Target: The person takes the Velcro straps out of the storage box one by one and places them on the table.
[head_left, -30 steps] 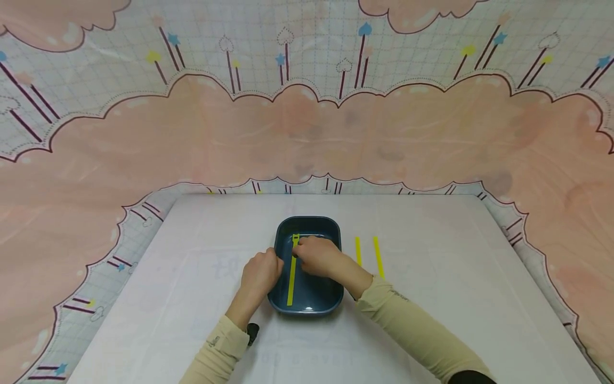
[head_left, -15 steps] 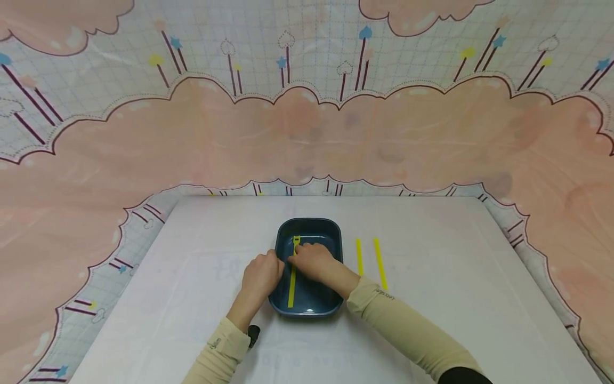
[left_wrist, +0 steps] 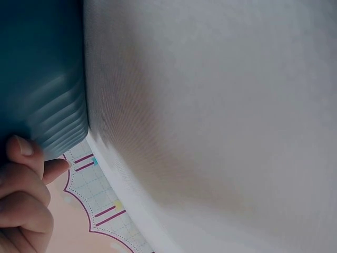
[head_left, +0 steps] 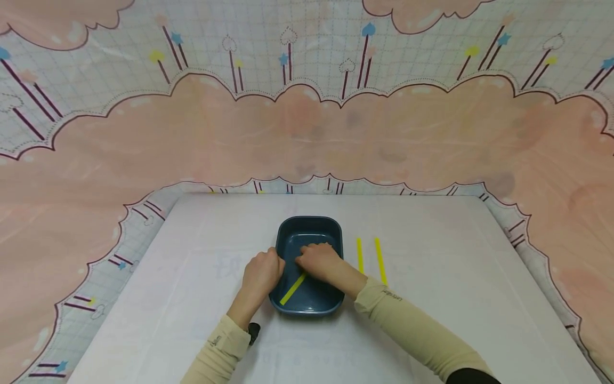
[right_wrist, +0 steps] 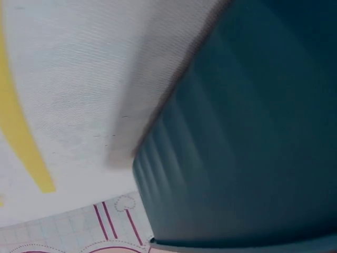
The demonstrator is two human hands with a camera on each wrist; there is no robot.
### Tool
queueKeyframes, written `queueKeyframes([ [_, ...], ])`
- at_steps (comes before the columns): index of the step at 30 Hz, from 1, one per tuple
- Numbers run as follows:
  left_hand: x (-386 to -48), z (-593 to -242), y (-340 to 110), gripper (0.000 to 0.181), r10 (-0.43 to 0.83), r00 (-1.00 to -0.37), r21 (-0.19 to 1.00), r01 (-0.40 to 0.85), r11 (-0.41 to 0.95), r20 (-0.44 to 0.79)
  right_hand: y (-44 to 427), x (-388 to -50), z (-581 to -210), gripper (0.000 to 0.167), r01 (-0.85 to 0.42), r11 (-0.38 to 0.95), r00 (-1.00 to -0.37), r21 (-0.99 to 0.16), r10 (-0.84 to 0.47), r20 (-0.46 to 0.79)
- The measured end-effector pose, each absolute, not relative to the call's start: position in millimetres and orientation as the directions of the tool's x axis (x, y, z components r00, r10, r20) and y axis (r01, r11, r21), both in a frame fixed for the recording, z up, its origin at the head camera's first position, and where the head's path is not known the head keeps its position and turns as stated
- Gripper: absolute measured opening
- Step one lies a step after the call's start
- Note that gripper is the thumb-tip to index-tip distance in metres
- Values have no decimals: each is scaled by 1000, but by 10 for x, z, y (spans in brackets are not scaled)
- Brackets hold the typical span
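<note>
A dark blue rectangular tray (head_left: 310,226) with rounded corners stands on the white table. My left hand (head_left: 260,273) grips its left rim; in the left wrist view the curled fingers (left_wrist: 23,203) are against the ribbed tray wall (left_wrist: 52,100). Inside the tray a flat yellow strap (head_left: 291,290) lies slantwise, its lower end toward the near left corner. My right hand (head_left: 322,261) reaches over the right side of the tray and pinches the strap's upper end, and the slotted head is hidden under that hand. The right wrist view shows only the tray's outer wall (right_wrist: 221,153), not the fingers.
Two more yellow straps, one at the left (head_left: 360,256) and one at the right (head_left: 380,260), lie side by side on the white table (head_left: 455,277) to the right of the tray. My right forearm hides their lower ends. A patterned cloth (head_left: 307,138) hangs behind the table.
The strap in the tray has turned from nearly upright to slanted, and its head has gone under my right hand. My left hand stays on the rim.
</note>
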State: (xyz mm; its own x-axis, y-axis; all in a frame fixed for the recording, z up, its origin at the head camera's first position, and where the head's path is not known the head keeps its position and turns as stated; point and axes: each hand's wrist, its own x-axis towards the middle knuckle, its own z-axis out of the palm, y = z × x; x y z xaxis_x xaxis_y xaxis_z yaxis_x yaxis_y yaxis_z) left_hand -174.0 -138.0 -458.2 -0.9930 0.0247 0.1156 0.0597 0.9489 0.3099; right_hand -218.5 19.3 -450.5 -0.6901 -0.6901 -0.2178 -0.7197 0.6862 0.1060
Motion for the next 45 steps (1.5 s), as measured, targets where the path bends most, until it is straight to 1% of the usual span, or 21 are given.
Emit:
queueKeyframes([
  [8,-1743,-4575,-1378,19,27,-995,319,57,946,95,290,-2133,-4484,27,-731,671,-678,127,-693,-244],
  [14,-1732,-4571,-1369,18,27,-995,326,57,944,97,337,-2086,-4491,25,-758,636,-651,144,-720,-241],
  [21,-1737,-4569,-1371,18,26,-994,328,59,943,102,372,-2063,-4470,25,-767,618,-641,172,-733,-228],
  [27,-1732,-4561,-1365,18,20,-997,321,45,946,80,404,-2058,-4392,25,-763,621,-646,179,-737,-196],
  [35,-1733,-4570,-1371,18,23,-995,321,51,946,92,454,-2035,-4198,23,-760,626,-648,175,-751,-129],
  [42,-1746,-4570,-1363,18,7,-998,325,28,945,66,565,-2051,-3980,13,-738,665,-673,115,-739,-45],
  [45,-1743,-4579,-1362,18,6,-998,328,28,944,68,611,-2046,-3893,10,-731,673,-679,109,-734,-24],
])
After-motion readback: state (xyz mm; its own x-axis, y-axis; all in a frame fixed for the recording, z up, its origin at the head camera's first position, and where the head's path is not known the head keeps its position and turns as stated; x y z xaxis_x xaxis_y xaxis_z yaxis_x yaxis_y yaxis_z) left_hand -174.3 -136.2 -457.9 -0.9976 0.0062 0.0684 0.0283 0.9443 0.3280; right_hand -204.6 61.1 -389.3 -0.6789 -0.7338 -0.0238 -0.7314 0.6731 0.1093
